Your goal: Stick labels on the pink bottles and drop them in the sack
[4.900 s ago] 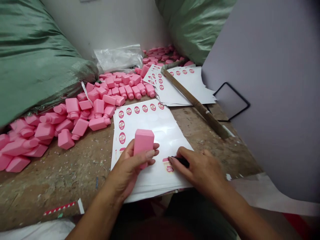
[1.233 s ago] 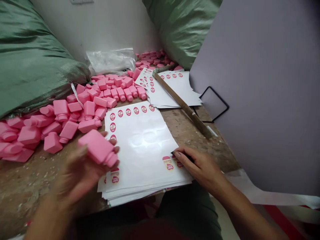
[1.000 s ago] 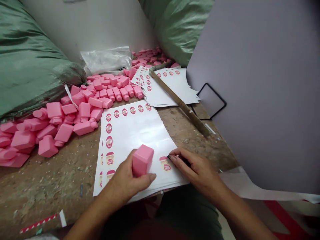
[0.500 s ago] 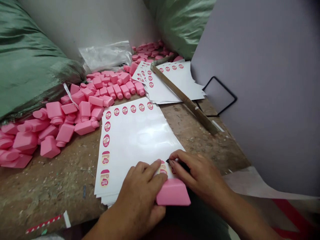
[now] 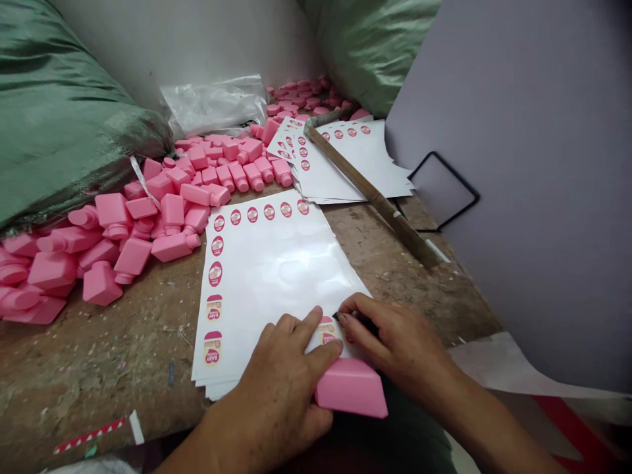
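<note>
My left hand (image 5: 284, 378) grips a pink plastic bottle (image 5: 353, 394) lying flat at the near edge of a white sticker sheet (image 5: 276, 263), its fingers reaching over a pink label sticker (image 5: 326, 329). My right hand (image 5: 390, 336) pinches a small dark tool (image 5: 363, 321) whose tip touches that sticker's edge. More oval and rectangular stickers line the sheet's top and left borders.
A heap of pink bottles (image 5: 148, 217) covers the left and back of the worn wooden bench (image 5: 99, 349). Another stack of sticker sheets (image 5: 355, 158) lies behind under a wooden stick (image 5: 370, 191). Green sacks (image 5: 59, 112), a clear plastic bag (image 5: 214, 108) and a grey board (image 5: 533, 184) surround the bench.
My left hand fetched a pink bottle from the left pile, brought it over the sheet, then laid it flat at the sheet's near edge by the sticker. My right hand stayed at the sticker.
</note>
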`<control>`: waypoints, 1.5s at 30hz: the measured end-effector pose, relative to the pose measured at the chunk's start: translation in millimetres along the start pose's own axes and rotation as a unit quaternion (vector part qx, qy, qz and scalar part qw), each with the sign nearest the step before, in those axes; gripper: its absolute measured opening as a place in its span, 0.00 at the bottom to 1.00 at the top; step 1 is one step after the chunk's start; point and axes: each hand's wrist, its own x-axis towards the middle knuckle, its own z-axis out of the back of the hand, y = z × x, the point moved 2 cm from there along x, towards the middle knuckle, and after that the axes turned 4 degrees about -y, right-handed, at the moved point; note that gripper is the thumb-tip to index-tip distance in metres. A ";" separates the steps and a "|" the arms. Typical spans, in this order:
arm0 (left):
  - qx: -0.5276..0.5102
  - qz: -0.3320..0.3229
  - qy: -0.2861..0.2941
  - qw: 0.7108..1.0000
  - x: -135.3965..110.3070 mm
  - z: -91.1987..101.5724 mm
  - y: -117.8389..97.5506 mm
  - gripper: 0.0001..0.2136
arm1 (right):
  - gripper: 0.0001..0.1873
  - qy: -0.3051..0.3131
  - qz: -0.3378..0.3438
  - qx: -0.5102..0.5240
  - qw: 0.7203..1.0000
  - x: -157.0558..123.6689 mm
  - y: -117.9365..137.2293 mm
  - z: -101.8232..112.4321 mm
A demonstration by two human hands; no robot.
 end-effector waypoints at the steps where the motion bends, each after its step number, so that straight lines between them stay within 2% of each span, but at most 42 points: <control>1: -0.003 -0.001 -0.001 1.000 -0.1 0.1 0.2 0.31 | 0.11 -0.002 -0.002 0.006 1.000 0.5 -0.1 0.1; 7: -0.030 0.002 -0.012 0.999 -1.5 0.0 0.5 0.29 | 0.11 0.005 -0.028 0.104 0.994 0.2 -2.1 1.5; 13: -0.104 0.016 -0.035 0.994 -1.8 4.3 2.7 0.27 | 0.09 -0.051 0.060 -0.042 0.996 -1.4 0.3 -0.2; 15: -0.176 0.030 -0.052 0.982 -1.6 8.8 5.1 0.26 | 0.09 -0.055 0.075 -0.063 0.994 -0.8 0.3 -1.4; 16: -0.241 0.049 -0.062 0.967 -1.6 11.2 7.1 0.24 | 0.09 -0.054 0.079 -0.068 0.993 -0.5 0.2 -1.9; 17: -0.323 0.076 -0.066 0.941 -1.6 13.1 9.3 0.22 | 0.08 -0.051 0.083 -0.071 0.993 -0.2 0.0 -2.3; 18: -0.417 0.107 -0.071 0.900 -1.7 14.6 11.5 0.21 | 0.07 -0.047 0.086 -0.072 0.993 0.0 -0.2 -2.6; 20: -0.596 0.168 -0.092 0.780 -1.6 16.4 15.5 0.20 | 0.07 -0.042 0.086 -0.073 0.993 0.3 -0.3 -2.8; 22: -0.705 0.202 -0.144 0.665 -1.0 17.8 18.2 0.22 | 0.08 -0.044 0.080 -0.075 0.993 0.6 -0.2 -2.6; 23: -0.726 0.210 -0.177 0.631 -0.8 18.7 19.2 0.22 | 0.09 -0.045 0.076 -0.076 0.993 0.8 0.0 -2.5; 24: -0.729 0.215 -0.205 0.617 -0.6 19.8 19.8 0.20 | 0.10 -0.042 0.072 -0.075 0.994 1.1 0.2 -2.5; 25: -0.719 0.216 -0.222 0.622 -0.5 20.9 20.0 0.19 | 0.10 -0.036 0.069 -0.073 0.994 1.3 0.3 -2.5; 29: -0.650 0.206 -0.270 0.680 -2.9 26.7 18.4 0.16 | 0.09 -0.018 0.058 -0.062 0.996 1.8 0.9 -2.1; 32: -0.627 0.201 -0.289 0.695 -5.0 29.2 15.8 0.17 | 0.10 -0.012 0.055 -0.061 0.997 1.8 1.8 -1.3; 34: -0.656 0.203 -0.269 0.675 -3.2 27.3 13.9 0.18 | 0.10 -0.016 0.058 -0.063 0.996 1.6 2.4 -0.8; 37: -0.716 0.215 -0.227 0.625 5.4 19.8 13.5 0.21 | 0.10 -0.031 0.063 -0.069 0.995 1.2 3.2 -0.9; 42: -0.765 0.211 -0.226 0.565 19.5 7.7 22.1 0.19 | 0.12 -0.052 0.061 -0.074 0.994 2.2 6.4 -2.6; 45: -0.780 0.211 -0.230 0.543 19.9 5.6 25.8 0.19 | 0.14 -0.053 0.013 -0.027 0.998 4.7 4.8 -0.7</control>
